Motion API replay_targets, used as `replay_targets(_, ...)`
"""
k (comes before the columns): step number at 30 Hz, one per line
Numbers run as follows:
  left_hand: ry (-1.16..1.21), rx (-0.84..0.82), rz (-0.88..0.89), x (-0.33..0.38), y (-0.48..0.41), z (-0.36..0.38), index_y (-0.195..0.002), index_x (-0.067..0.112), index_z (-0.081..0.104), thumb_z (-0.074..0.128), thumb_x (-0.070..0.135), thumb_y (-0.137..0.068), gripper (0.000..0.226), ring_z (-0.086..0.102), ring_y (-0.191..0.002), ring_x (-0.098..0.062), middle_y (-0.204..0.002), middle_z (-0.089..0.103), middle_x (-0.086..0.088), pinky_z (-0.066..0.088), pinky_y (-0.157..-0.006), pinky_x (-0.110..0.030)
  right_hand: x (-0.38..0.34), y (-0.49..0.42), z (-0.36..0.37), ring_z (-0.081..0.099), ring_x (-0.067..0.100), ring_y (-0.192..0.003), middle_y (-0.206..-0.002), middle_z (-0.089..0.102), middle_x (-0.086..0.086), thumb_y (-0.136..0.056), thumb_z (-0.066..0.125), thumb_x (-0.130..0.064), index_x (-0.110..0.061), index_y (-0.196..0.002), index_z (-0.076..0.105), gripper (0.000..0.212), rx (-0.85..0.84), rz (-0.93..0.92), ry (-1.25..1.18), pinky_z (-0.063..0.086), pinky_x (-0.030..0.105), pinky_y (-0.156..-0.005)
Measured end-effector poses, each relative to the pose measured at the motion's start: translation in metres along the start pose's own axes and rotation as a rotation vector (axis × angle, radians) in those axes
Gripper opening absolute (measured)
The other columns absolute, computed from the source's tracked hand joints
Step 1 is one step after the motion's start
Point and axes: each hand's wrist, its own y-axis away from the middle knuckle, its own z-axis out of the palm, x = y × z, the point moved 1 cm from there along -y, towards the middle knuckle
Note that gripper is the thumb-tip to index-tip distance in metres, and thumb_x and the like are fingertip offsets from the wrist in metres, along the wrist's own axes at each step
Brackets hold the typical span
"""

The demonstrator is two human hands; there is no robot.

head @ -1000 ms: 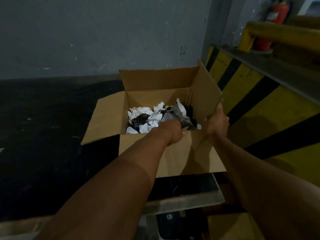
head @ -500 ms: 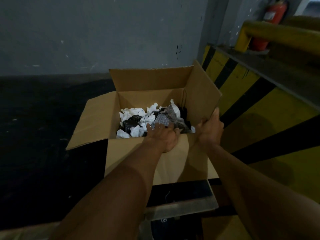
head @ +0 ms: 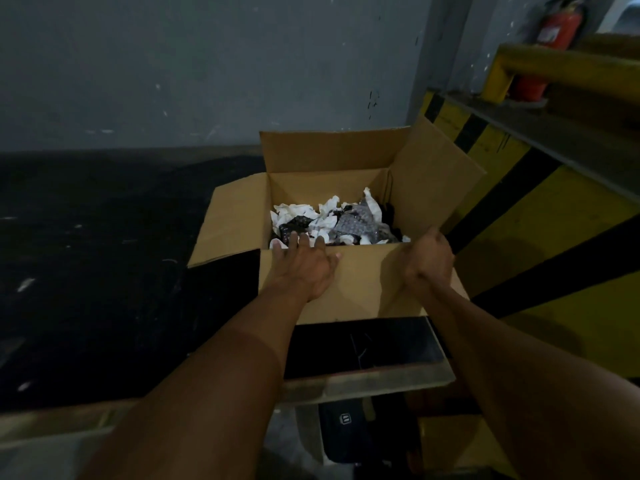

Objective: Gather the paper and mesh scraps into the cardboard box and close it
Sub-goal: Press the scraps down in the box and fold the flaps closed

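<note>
An open cardboard box [head: 363,289] stands on the dark tabletop, its back flap [head: 329,150] and right flap [head: 433,181] raised and its left flap [head: 232,226] spread outward. White crumpled paper and dark mesh scraps [head: 332,220] fill the inside. My left hand [head: 304,268] lies flat over the box's front rim, fingers straight, fingertips at the scraps. My right hand [head: 429,258] grips the near lower edge of the right flap at the box's front right corner.
The black tabletop [head: 104,271] spreads to the left, its edge [head: 363,382] just in front of the box. A yellow and black striped barrier [head: 554,237] rises close on the right, a red fire extinguisher [head: 557,26] behind it. A dark bag [head: 346,431] sits below the table.
My left hand has drawn back out of the scraps and now lies flat on the front rim, further left. My right hand keeps its hold on the right flap.
</note>
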Motion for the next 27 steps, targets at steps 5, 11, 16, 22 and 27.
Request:
replay_targets(5, 0.023, 0.036, -0.025, -0.021, 0.010, -0.001, -0.151, 0.013, 0.017, 0.017, 0.056, -0.098, 0.068, 0.008, -0.146, -0.032, -0.157, 0.017, -0.017, 0.009, -0.115, -0.057, -0.028, 0.017, 0.004, 0.043, 0.035, -0.125, -0.135, 0.048, 0.020, -0.091, 0.052, -0.008, -0.002, -0.135, 0.041, 0.046, -0.043, -0.221, 0.060, 0.037, 0.044, -0.103)
replay_targets(11, 0.043, 0.041, -0.021, -0.026, -0.003, -0.010, -0.151, 0.012, 0.015, 0.018, 0.052, -0.099, 0.065, 0.009, -0.145, -0.034, -0.157, 0.016, -0.017, 0.008, -0.116, -0.055, -0.052, 0.003, 0.005, 0.048, 0.035, -0.121, -0.134, 0.052, 0.017, -0.092, 0.052, -0.015, -0.008, -0.137, 0.042, 0.047, -0.071, -0.270, -0.027, 0.041, 0.046, -0.100)
replay_targets(16, 0.020, 0.116, -0.005, -0.026, -0.039, -0.024, -0.151, 0.010, 0.013, 0.020, 0.049, -0.100, 0.064, 0.008, -0.146, -0.033, -0.158, 0.014, -0.017, 0.007, -0.117, -0.051, -0.068, -0.028, 0.003, 0.049, 0.032, -0.121, -0.135, 0.051, 0.014, -0.091, 0.054, -0.015, -0.009, -0.136, 0.043, 0.046, -0.065, -0.290, -0.029, 0.043, 0.046, -0.101)
replay_targets(22, 0.052, 0.175, -0.010, -0.019, -0.115, -0.057, -0.151, 0.006, 0.004, 0.020, 0.046, -0.101, 0.067, 0.002, -0.147, -0.031, -0.159, 0.004, -0.016, 0.002, -0.118, -0.049, -0.096, -0.098, 0.002, 0.039, 0.032, -0.132, -0.144, 0.043, 0.016, -0.094, 0.047, -0.009, -0.005, -0.142, 0.035, 0.050, -0.022, -0.389, 0.014, 0.032, 0.044, -0.112)
replay_targets(27, 0.049, 0.221, -0.024, -0.014, -0.169, -0.078, -0.151, 0.006, -0.003, 0.023, 0.046, -0.101, 0.069, -0.006, -0.147, -0.031, -0.160, -0.005, -0.015, 0.001, -0.117, -0.049, -0.118, -0.164, 0.014, 0.026, 0.032, -0.141, -0.154, 0.029, 0.013, -0.090, 0.054, -0.009, -0.010, -0.147, 0.027, 0.064, -0.023, -0.441, 0.063, 0.022, 0.045, -0.118)
